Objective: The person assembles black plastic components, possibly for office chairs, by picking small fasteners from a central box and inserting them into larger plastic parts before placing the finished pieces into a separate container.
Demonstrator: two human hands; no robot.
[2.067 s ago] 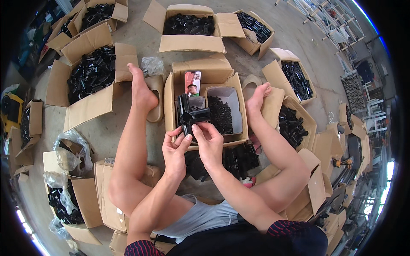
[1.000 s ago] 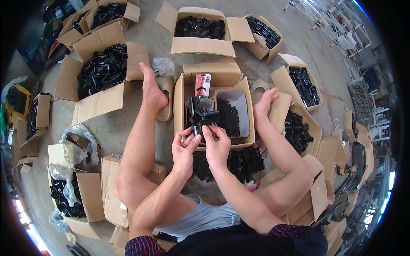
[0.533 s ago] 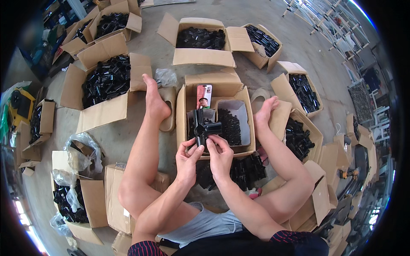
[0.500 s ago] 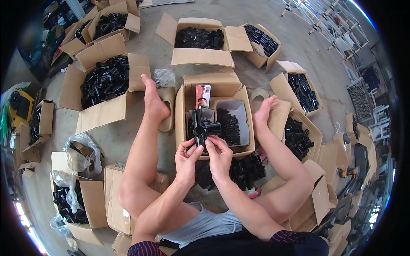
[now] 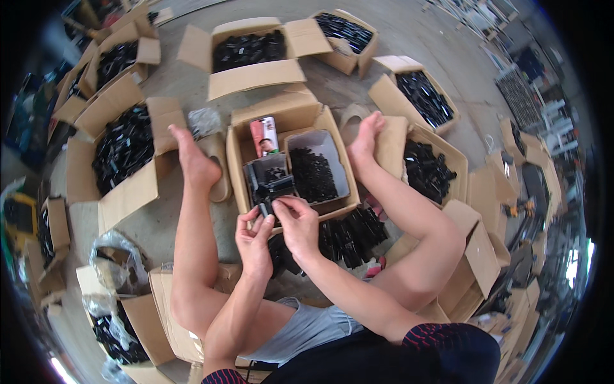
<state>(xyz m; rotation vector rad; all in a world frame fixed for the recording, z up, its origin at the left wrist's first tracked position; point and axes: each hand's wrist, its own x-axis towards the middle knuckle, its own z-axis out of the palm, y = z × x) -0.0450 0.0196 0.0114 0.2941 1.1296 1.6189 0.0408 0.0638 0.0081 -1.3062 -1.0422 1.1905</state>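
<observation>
My left hand (image 5: pixel 256 248) and my right hand (image 5: pixel 297 224) meet over the near edge of an open cardboard box (image 5: pixel 238 163) between my legs. Pinched between the fingertips of both is a black pipe joint (image 5: pixel 276 187), a tube with a branch pointing right. Whether a smaller part sits at its near end I cannot make out. Beyond the joint, a compartment of the box holds dark pieces, partly hidden. To its right a grey bin (image 5: pixel 345 185) holds many small black parts (image 5: pixel 312 171). A phone (image 5: pixel 264 136) leans at the back left of the box.
Black tubular pieces (image 5: pixel 352 238) lie heaped just nearer than the box. Open cartons of black parts stand around me, among them one at far left (image 5: pixel 131 189), one beyond (image 5: pixel 256 80) and one at right (image 5: pixel 455 166). Plastic bags (image 5: pixel 121 256) lie at left.
The whole view has shifted, so the box and my hands appear farther left. Both hands still hold the pipe joint, which is now slightly tilted.
</observation>
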